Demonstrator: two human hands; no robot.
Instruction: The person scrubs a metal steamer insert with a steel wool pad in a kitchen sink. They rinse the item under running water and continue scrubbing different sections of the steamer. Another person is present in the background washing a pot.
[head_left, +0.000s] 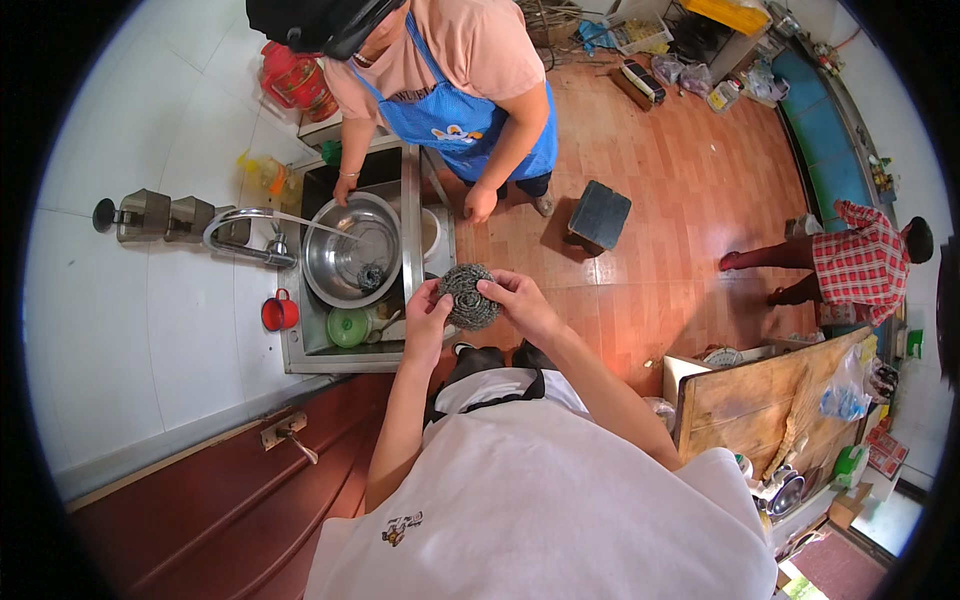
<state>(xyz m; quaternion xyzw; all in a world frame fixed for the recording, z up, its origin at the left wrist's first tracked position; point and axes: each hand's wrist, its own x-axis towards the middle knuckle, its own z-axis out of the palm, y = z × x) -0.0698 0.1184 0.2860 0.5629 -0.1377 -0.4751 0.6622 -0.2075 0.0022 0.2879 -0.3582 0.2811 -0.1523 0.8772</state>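
A round steel wool scourer (470, 297) is held between my two hands in front of my body, beside the sink's near corner. My left hand (428, 313) pinches its left edge, and my right hand (517, 297) grips its right edge with the thumb on top. To the left, a stainless steel basin (341, 259) sits in the metal sink (330, 364), with water running into it from the curved faucet (240, 214). Another scourer (370, 277) lies inside the basin. Below the basin in the sink are a green round lid or dish (349, 327) and a spoon (384, 327).
Across the sink a person in a blue apron (465, 127) has one hand on the basin's rim. A red enamel mug (280, 310) stands at the sink's left edge. A dark stool (598, 216) stands on the tiled floor. Another person (859, 259) is at the far right, beyond a wooden board (750, 397).
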